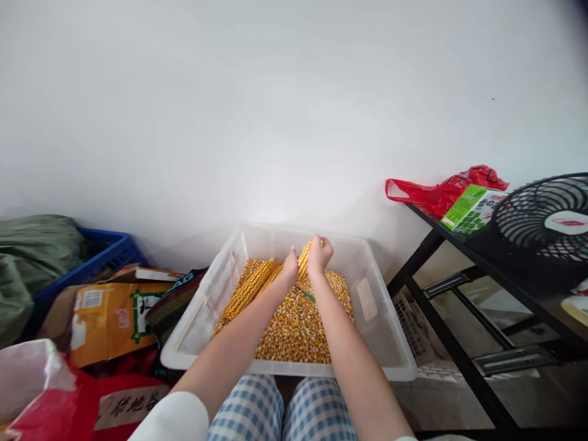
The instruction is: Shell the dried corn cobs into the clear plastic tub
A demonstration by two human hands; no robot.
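White wall (275, 110); fan (549, 217) right of tub (358, 263), orange box (110, 318) left; right grip (318, 260) round corncob (303, 262), left grip (288, 271) unclear.

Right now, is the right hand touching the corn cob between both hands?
Touching: the head view shows the right hand closed around the corn cob.

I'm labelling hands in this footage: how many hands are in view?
2. The left hand is at the lower end of a corn cob; the right hand is around its upper end. Both are over the kernels in the plastic tub.
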